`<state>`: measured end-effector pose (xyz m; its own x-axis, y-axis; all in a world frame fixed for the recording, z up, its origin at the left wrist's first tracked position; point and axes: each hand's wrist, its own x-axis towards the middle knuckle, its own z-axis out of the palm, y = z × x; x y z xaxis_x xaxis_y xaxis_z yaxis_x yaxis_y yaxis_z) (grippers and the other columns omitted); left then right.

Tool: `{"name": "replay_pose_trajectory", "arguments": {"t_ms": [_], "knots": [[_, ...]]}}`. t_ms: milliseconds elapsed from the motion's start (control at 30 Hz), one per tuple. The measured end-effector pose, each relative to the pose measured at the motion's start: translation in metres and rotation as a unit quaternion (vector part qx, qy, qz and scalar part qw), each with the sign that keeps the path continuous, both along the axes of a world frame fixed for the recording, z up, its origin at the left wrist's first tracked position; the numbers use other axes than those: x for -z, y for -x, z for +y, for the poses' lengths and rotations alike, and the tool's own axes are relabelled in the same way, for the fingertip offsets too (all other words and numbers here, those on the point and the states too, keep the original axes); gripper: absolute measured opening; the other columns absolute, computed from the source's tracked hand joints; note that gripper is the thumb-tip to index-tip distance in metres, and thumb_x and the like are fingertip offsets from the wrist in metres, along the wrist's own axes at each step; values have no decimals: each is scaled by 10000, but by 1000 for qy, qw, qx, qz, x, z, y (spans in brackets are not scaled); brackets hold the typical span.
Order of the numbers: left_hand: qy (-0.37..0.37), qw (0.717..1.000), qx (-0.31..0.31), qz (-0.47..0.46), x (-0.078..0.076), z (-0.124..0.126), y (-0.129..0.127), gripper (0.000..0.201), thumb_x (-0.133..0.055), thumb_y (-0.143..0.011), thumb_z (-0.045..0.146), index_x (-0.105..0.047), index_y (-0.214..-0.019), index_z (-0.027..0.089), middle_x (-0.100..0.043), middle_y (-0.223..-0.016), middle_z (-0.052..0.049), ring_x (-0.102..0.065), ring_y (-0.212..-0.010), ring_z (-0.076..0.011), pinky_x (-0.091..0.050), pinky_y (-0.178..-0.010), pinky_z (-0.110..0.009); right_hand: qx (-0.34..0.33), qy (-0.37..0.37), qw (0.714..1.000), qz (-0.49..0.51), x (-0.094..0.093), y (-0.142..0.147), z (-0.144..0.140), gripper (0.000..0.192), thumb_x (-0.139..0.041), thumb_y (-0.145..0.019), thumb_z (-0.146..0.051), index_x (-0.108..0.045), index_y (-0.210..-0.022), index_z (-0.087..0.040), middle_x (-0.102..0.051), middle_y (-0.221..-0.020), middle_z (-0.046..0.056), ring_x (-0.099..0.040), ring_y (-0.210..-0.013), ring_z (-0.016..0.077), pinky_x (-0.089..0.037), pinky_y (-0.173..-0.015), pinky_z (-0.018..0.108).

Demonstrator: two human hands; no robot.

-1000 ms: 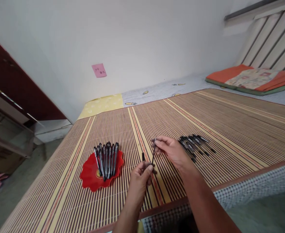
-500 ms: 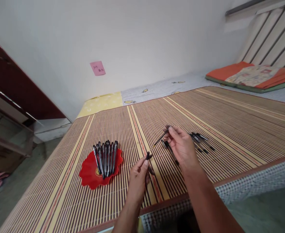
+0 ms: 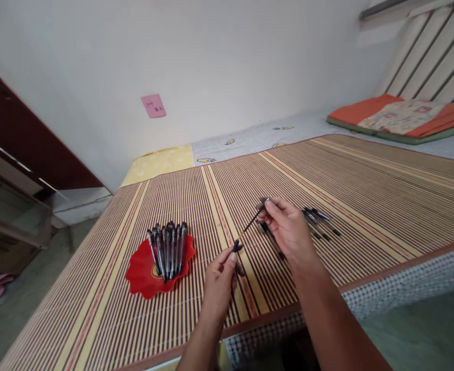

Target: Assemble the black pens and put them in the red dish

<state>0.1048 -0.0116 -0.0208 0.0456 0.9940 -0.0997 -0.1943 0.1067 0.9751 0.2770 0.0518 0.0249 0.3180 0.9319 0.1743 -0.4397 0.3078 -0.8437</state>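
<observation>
My left hand [image 3: 218,275] is closed in a pinch on a small black pen cap [image 3: 236,246], most of it hidden by the fingers. Between the fingertips of my right hand [image 3: 288,224] is a thin dark pen refill [image 3: 252,220], slanting down to the left. Its yellowish lower end is at the mouth of the cap. Several black pens [image 3: 319,222] lie on the striped mat to the right of my right hand, and others [image 3: 268,234] are partly hidden beneath it. To the left, a red scalloped plate [image 3: 137,270] bears a bundle of capped pens [image 3: 168,250].
The striped mat [image 3: 180,201] covers a bed with checked cloth [image 3: 412,293] along its near edge. At the back right lies a folded orange and floral cloth [image 3: 404,117]. A white wall with a pink note [image 3: 153,105] stands behind.
My right hand has shifted slightly left and down, bringing the refill's end closer to the cap. The left hand keeps nearly the same place. The view has moved slightly.
</observation>
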Motion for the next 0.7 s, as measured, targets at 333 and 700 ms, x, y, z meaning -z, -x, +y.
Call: {"name": "replay_pose_trajectory", "arguments": {"t_ms": [333, 700], "knots": [[-93, 990, -3, 105, -7, -3, 2, 269, -653, -891, 386, -778, -1040, 199, -663, -738, -22, -583, -713, -172, -450, -671, -243, -89, -21, 982, -163, -3, -3, -8, 223, -732, -820, -375, -756, -976, -217, -755, -885, 43, -671, -773, 152, -545, -750, 298], [15, 993, 61, -103, 3, 1, 7, 313, -712, -856, 428, -706, -1008, 154, -583, -618, 26, -396, -456, -62, -289, -413, -171, -240, 3, 953, -187, 2, 18, -9, 216, -719, -817, -366, -744, -944, -193, -739, -879, 38, -682, -803, 162, -537, -780, 311]]}}
